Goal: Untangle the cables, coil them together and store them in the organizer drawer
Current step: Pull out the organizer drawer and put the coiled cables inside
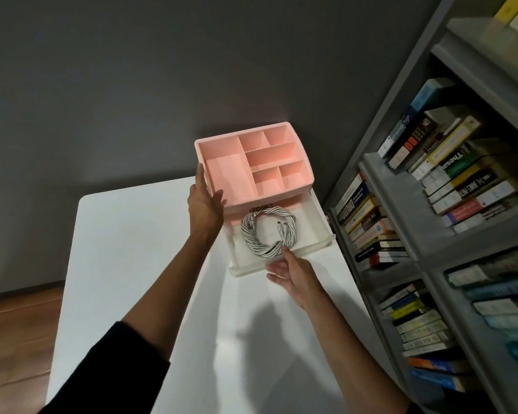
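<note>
A pink organizer (222,171) with several open top compartments stands at the far end of a white table (126,264). Its white drawer (314,216) is pulled out toward me. Inside lies a ring of white, dark-striped cables (265,227) coiled together, plugs showing within the loop. My left hand (204,201) lies flat against the organizer's left side, fingers extended. My right hand (290,271) is at the drawer's front edge, thumb touching the near side of the coil, fingers spread below the drawer front.
A grey bookshelf (401,222) packed with stacked books stands close along the table's right side. A grey wall is behind the organizer. Wooden floor (21,324) shows to the left of the table.
</note>
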Demonstrator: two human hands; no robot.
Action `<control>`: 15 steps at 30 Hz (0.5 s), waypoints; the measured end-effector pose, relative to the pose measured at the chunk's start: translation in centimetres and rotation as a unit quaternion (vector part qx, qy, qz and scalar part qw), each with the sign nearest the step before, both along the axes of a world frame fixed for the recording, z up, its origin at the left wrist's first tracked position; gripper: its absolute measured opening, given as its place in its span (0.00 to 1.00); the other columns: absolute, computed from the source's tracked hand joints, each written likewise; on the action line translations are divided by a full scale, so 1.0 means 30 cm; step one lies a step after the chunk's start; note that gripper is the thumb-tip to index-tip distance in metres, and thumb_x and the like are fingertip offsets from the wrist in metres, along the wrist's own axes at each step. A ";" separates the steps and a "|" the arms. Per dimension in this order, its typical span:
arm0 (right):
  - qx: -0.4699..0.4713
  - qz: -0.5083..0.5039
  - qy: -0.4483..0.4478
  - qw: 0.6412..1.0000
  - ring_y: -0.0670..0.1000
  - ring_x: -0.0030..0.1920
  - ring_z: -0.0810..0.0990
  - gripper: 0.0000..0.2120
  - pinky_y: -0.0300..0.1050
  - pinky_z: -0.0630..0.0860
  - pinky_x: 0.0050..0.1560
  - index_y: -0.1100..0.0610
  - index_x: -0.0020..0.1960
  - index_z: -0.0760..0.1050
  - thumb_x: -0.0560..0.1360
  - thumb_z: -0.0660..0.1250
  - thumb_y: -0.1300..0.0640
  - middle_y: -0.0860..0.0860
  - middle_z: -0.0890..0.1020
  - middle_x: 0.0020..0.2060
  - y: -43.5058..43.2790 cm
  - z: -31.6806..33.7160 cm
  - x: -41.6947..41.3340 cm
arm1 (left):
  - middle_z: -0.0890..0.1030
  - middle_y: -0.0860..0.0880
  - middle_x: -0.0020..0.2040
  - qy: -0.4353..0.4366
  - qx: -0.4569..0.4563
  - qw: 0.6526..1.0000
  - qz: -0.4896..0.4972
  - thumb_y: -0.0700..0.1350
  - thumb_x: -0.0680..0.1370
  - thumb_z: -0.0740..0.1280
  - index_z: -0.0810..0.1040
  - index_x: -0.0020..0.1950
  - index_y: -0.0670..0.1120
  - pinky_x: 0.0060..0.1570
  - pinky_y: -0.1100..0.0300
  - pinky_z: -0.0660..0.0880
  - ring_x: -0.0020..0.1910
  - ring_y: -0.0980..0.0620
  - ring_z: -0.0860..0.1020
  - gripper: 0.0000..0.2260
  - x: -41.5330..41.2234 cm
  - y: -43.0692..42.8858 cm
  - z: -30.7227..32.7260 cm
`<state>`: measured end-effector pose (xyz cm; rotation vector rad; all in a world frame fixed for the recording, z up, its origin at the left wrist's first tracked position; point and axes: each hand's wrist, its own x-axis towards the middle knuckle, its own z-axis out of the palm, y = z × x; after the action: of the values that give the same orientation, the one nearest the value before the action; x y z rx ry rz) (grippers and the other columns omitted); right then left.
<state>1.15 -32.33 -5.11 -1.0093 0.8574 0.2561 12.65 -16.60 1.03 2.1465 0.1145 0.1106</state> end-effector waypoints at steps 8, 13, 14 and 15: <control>-0.005 0.026 -0.078 0.997 0.50 0.37 0.82 0.14 0.39 0.82 0.42 0.63 0.44 0.74 0.81 0.59 0.55 0.59 0.81 0.36 0.036 -0.013 0.111 | 0.78 0.38 0.57 0.035 0.054 0.998 -0.010 0.33 0.80 0.58 0.63 0.75 0.41 0.44 0.66 0.69 0.45 0.48 0.73 0.22 0.025 0.018 0.017; 0.001 0.040 -0.112 0.993 0.51 0.41 0.81 0.13 0.38 0.81 0.43 0.63 0.45 0.73 0.81 0.59 0.55 0.59 0.80 0.39 0.042 -0.017 0.207 | 0.77 0.38 0.57 0.040 0.041 0.998 -0.002 0.36 0.82 0.54 0.66 0.72 0.41 0.35 0.79 0.66 0.45 0.48 0.72 0.18 0.045 0.023 -0.001; 0.008 0.042 -0.120 0.992 0.51 0.42 0.82 0.11 0.39 0.81 0.43 0.63 0.46 0.73 0.81 0.59 0.55 0.59 0.80 0.41 0.041 -0.024 0.222 | 0.78 0.39 0.57 0.042 0.042 0.998 -0.001 0.36 0.82 0.54 0.66 0.72 0.41 0.36 0.77 0.66 0.46 0.47 0.74 0.18 0.045 0.024 0.000; 0.016 0.044 -0.130 0.990 0.50 0.43 0.82 0.10 0.40 0.82 0.43 0.62 0.49 0.72 0.81 0.59 0.56 0.59 0.80 0.44 0.038 -0.034 0.236 | 0.78 0.39 0.57 0.044 0.037 0.998 0.000 0.36 0.82 0.55 0.66 0.73 0.40 0.38 0.76 0.66 0.47 0.45 0.75 0.18 0.046 0.024 0.001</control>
<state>8.24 -31.18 -6.13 -1.0250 0.5723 0.2071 14.02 -15.88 1.05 2.2260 0.1640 0.0201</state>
